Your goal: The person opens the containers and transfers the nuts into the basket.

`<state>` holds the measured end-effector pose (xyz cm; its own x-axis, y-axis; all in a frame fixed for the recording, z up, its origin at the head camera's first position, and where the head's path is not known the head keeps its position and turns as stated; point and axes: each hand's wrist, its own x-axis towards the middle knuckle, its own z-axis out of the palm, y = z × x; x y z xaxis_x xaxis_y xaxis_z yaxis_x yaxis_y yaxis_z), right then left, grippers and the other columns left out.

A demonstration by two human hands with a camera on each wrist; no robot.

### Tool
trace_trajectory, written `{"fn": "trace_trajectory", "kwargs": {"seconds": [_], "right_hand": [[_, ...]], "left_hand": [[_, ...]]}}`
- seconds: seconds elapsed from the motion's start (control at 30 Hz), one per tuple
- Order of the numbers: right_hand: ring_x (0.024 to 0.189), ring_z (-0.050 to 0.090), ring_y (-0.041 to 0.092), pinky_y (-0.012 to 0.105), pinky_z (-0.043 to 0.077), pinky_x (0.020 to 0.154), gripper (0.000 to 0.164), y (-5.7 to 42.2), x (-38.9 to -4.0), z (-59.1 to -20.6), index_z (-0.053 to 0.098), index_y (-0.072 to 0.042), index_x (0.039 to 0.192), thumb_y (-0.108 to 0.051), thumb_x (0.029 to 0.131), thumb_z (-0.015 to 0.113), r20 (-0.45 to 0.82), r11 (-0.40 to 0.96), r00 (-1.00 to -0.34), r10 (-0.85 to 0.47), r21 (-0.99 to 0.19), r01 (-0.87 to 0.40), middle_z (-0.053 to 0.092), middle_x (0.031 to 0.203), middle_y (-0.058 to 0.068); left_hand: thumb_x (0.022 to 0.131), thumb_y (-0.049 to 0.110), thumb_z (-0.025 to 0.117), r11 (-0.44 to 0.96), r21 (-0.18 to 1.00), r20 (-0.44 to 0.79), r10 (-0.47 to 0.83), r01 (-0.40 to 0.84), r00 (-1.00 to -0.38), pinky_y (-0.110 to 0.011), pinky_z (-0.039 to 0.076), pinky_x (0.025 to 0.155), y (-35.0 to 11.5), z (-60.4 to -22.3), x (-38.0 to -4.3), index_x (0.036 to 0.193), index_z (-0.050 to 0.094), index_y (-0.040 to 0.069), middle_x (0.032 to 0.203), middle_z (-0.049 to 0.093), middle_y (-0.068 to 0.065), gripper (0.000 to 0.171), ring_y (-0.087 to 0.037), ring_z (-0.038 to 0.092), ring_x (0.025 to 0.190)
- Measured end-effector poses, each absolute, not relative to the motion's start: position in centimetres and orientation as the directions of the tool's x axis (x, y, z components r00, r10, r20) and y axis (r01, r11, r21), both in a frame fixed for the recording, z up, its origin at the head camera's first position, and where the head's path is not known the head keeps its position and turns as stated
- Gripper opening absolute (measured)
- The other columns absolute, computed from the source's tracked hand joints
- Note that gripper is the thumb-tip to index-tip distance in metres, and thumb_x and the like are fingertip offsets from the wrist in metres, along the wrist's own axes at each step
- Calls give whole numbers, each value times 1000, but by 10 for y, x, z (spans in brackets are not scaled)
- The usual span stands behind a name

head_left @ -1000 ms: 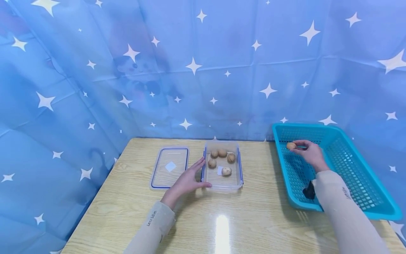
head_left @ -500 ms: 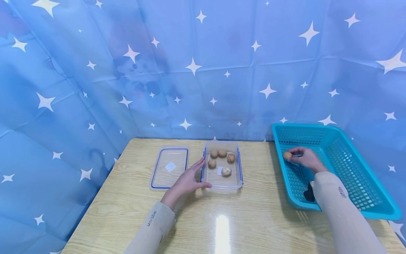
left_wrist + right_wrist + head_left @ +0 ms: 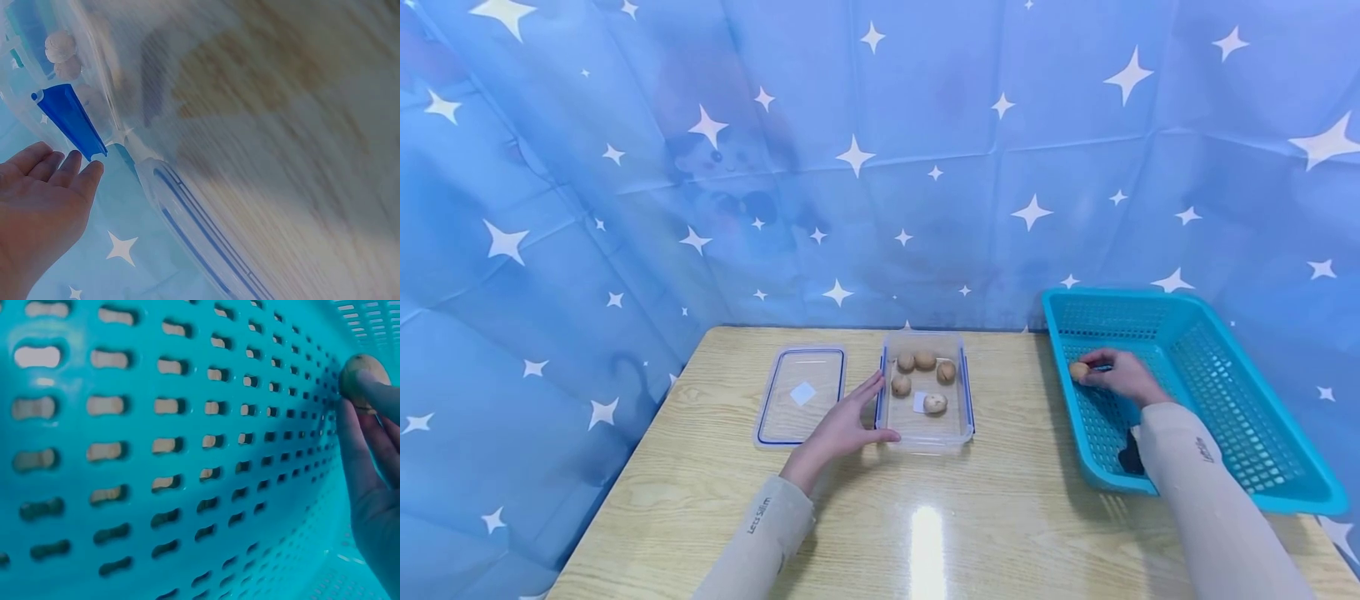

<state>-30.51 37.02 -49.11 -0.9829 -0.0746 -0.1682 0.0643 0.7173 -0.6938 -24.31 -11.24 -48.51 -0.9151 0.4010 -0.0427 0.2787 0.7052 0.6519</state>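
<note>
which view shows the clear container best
The head view: nearly all of the open container shows, from above. The left wrist view catches only part, including a blue latch; the right wrist view shows none.

R wrist cam: nut (image 3: 362, 367) partly hidden by R hand (image 3: 378, 481)

Left hand (image 3: 842, 426) relaxed, thumb spread; right hand (image 3: 1122, 377) pinching, arm outstretched.

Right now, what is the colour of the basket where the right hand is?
The basket is turquoise; the head view shows it best.
</note>
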Motion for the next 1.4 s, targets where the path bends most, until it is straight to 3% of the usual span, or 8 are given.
{"fn": "trace_trajectory", "kwargs": {"seconds": [0.63, 0.9, 1.33, 1.4], "right_hand": [[119, 50, 52, 66, 46, 97, 52, 374, -304, -492, 49, 10, 137, -23, 99, 62, -155, 731, -984, -84, -681, 45, 50, 134, 38], [124, 46, 53, 66, 45, 99, 61, 377, -301, -487, 45, 9, 141, -34, 100, 60, -175, 713, -982, -73, -698, 72, 47, 139, 37], [131, 39, 54, 67, 43, 101, 62, 380, -295, -474, 39, 7, 146, -35, 103, 54, -141, 663, -989, -52, -745, 71, 39, 147, 37], [126, 48, 47, 67, 44, 100, 61, 381, -296, -473, 41, 5, 145, -36, 102, 55, -122, 661, -992, -32, -747, 71, 41, 146, 35]], "left_hand": [[80, 46, 80, 702, 649, -34, 410, 292, -911, -54, 26, 124, -112, -486, -243, 158, 27, 12, 169, 17, -2, 101, -33, 24, 153], [80, 48, 80, 710, 642, -36, 405, 289, -914, -53, 25, 124, -112, -487, -243, 159, 26, 14, 169, 17, 0, 102, -32, 23, 153], [81, 45, 80, 704, 647, -31, 408, 293, -913, -53, 26, 124, -112, -488, -244, 158, 27, 13, 169, 17, -1, 100, -34, 24, 153], [81, 45, 80, 704, 646, -30, 409, 294, -912, -54, 26, 124, -112, -487, -244, 158, 27, 12, 169, 17, -2, 99, -34, 24, 153]]}}
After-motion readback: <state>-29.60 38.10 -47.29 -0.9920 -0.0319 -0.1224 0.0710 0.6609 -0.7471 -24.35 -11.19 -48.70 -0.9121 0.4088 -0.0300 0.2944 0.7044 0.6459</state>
